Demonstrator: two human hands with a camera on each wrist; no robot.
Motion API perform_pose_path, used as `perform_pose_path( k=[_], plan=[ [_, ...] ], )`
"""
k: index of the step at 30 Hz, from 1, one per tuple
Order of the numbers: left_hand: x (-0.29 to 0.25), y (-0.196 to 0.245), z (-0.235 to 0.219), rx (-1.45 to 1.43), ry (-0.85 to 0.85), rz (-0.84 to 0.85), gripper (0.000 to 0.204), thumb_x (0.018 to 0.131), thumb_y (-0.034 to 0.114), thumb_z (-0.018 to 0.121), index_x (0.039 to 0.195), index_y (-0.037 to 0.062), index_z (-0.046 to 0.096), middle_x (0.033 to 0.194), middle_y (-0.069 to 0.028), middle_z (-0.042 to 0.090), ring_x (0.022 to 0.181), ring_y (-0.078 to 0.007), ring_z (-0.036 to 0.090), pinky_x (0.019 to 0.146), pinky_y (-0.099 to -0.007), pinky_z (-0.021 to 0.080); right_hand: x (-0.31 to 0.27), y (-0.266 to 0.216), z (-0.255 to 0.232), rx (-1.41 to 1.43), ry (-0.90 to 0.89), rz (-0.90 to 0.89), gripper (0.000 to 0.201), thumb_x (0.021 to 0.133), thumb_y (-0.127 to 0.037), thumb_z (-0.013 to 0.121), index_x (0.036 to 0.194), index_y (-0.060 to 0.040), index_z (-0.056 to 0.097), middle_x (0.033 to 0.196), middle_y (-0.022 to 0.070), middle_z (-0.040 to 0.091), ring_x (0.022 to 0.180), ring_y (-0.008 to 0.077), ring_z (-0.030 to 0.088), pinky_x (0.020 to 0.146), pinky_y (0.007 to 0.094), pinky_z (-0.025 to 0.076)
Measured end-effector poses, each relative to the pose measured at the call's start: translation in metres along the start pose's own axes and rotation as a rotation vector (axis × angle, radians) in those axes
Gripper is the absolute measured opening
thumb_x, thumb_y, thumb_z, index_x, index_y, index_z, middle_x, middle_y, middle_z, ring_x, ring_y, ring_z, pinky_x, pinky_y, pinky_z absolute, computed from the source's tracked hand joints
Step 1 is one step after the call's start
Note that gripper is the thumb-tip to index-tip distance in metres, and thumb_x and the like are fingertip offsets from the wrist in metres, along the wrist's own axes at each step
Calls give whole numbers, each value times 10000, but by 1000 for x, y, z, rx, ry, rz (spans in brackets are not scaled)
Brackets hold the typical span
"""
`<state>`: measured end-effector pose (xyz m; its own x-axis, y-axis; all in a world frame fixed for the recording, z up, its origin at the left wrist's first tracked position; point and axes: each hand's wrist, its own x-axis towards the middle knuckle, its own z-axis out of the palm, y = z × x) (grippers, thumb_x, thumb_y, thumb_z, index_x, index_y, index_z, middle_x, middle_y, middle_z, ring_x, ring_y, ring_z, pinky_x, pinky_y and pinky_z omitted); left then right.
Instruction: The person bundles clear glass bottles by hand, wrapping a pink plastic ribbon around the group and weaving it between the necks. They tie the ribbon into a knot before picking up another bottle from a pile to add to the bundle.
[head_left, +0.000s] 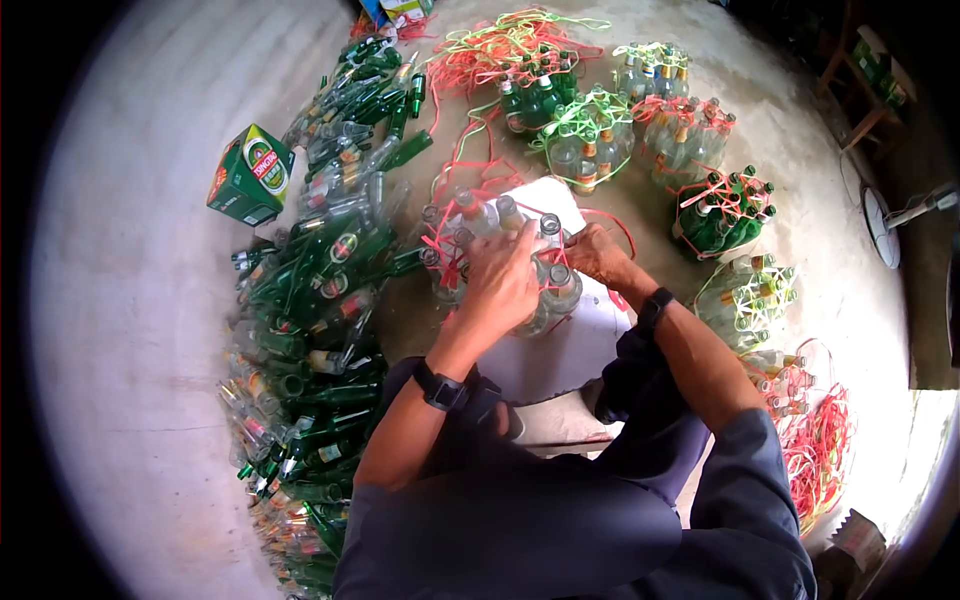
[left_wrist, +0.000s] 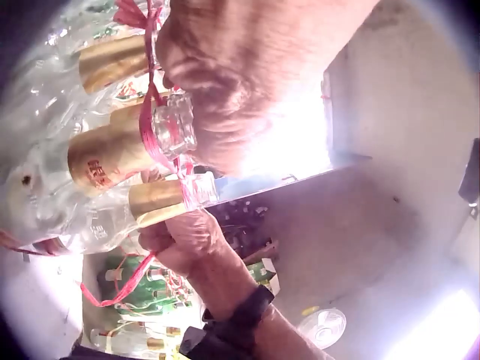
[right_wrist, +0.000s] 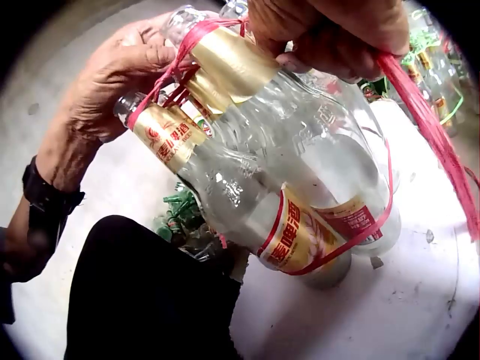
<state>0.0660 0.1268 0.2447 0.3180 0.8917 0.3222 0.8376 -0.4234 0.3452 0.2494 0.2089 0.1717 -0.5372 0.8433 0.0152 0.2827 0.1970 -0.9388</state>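
Note:
Clear glass bottles (head_left: 563,291) with gold neck labels stand grouped on a white board (head_left: 520,365) before the person. Red twine (right_wrist: 337,253) loops round their lower bodies, and more runs about the necks. The left hand (head_left: 505,280) lies over the bottle necks, its fingers among the twine; in the right wrist view the left hand (right_wrist: 124,82) bends its fingers round a neck and strand. At the group's right side, the right hand (head_left: 600,255) pinches red twine, whose loose tail (right_wrist: 431,124) hangs from the fingers in the right wrist view.
Loose green and clear bottles (head_left: 330,260) pile along the left, beside a green carton (head_left: 250,175). Tied bottle bundles (head_left: 725,212) stand at the back and right. Twine heaps lie at the back (head_left: 500,45) and lower right (head_left: 820,460). A fan (head_left: 880,227) is at far right.

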Motion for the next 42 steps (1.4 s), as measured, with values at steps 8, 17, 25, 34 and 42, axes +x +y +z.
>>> perform_pose_path(
  k=[8, 17, 25, 34, 42],
  plan=[
    [10, 11, 1, -19, -14, -90, 620, 741, 46, 670, 1317, 5, 446, 969, -57, 695, 1029, -294, 566, 966, -489, 309, 24, 71, 13, -466, -59, 85, 481, 778, -433, 729, 760, 43, 660, 792, 157, 683, 708, 271, 653, 610, 379, 489],
    [5, 39, -26, 140, 188, -11, 383, 684, 44, 713, 1044, 46, 582, 811, -60, 661, 927, -269, 562, 935, -460, 320, 0, -1, -9, -75, -103, 130, 260, 798, -223, 772, 798, 27, 700, 659, -49, 569, 645, 44, 464, 556, 318, 427],
    [-14, 27, -43, 96, 208, -171, 243, 698, 24, 716, 895, 82, 586, 763, -59, 643, 728, -261, 611, 750, -404, 431, 0, 3, -1, 59, -66, 12, 254, 843, -221, 711, 860, 31, 718, 621, 67, 611, 611, 101, 517, 584, 335, 461],
    [-2, 10, -38, 82, 181, -393, 97, 780, 48, 656, 868, 80, 629, 804, -134, 670, 726, -357, 646, 653, -462, 483, -10, -20, -3, 133, -47, 37, 277, 862, -220, 686, 908, 52, 708, 629, 81, 617, 625, 98, 510, 603, 347, 467],
    [5, -1, -27, 272, 51, -403, 172, 765, 57, 655, 892, 145, 729, 811, -136, 695, 762, -369, 666, 666, -471, 513, -22, -51, -16, -148, 26, 213, 296, 847, -200, 645, 758, 82, 655, 557, 87, 507, 552, 115, 458, 534, 358, 425]
  ],
)
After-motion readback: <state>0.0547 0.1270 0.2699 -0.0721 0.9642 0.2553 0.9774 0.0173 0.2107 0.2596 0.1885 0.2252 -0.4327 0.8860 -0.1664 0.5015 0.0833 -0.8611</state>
